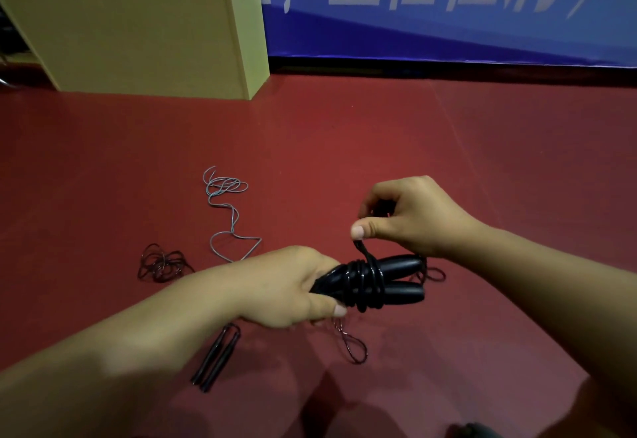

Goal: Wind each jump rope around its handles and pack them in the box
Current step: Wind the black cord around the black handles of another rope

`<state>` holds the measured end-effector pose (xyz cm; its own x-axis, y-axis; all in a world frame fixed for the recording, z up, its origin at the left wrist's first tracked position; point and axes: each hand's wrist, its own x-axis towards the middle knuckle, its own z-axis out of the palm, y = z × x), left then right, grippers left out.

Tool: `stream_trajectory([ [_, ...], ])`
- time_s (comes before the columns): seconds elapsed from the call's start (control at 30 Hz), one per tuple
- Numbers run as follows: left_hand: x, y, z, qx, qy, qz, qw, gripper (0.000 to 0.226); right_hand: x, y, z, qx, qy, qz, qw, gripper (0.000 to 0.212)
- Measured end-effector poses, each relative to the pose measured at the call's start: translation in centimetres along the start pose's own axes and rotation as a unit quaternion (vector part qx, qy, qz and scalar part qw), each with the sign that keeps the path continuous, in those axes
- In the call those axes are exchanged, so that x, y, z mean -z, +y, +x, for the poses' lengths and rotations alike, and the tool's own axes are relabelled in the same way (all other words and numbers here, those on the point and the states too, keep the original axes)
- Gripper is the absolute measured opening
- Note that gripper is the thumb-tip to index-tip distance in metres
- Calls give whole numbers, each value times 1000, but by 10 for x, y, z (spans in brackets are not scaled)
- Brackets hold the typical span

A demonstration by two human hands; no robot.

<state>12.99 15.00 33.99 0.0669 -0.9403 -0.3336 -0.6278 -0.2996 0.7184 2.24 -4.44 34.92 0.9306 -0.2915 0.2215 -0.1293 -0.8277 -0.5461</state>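
While the left hand grips two smooth, glossy black handles, the right hand pinches their coiled black rope

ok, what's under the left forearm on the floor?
Two thin black handles lie side by side on the red floor, their upper ends at the left forearm's edge. A thin dark cord loop shows nearby. Whatever joins them is covered.

Handles: glossy black, wound with black cord. Loose cord: grey-blue. Tangled cord: dark with a reddish sheen. Thin handle pair: black. Floor: plain dark red. Box: yellow-tan. Banner: blue, pale lettering.
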Motion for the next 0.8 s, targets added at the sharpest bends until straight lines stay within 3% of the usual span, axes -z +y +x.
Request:
stream_trajectory([
  [0.2,1,12,-2,-47,-8,-146,988,8,-6,7,6,-65,-45,154,985,53],
  [0.33,5,15,-3,-48,60,-220,972,10,-10,8,7,-106,-98,196,970,27],
  [0.4,7,13,-2,-32,122,-252,960,11,-16,5,8,-132,-95,186,969,30],
  [0.6,11,-3,5,23,276,-256,926,15,-24,-7,8,-139,-113,119,977,37],
  [0.8,16,-16,8,76,331,-219,915,13,-24,-9,8,-154,-112,216,958,39],
])
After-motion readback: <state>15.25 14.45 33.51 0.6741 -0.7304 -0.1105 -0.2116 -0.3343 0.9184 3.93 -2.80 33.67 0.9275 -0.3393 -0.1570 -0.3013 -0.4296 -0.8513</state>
